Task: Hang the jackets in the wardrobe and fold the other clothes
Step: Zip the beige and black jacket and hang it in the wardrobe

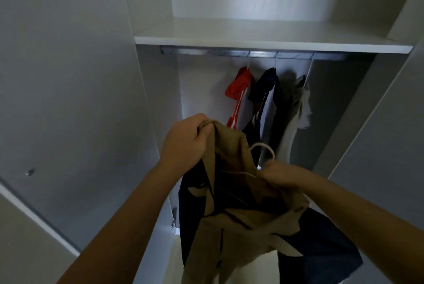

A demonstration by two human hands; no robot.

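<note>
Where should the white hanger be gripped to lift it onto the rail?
Probably at the neck just under the hook of the white hanger, from below on the right, where the right hand is. Only the hook stands clear above the tan jacket; the arms sit mostly inside fabric, and the hook must stay free for the rail.

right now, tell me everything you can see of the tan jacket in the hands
The tan jacket has dark navy panels and looks like soft woven cloth. It hangs rumpled and open in front of the open wardrobe, below the rail, not yet hung. The left hand grips its upper edge, raised highest. The right hand, blurred, holds the white hanger just below its hook, amid the cloth; one hanger arm lies inside the jacket. Its lower end runs out of the picture.
</note>
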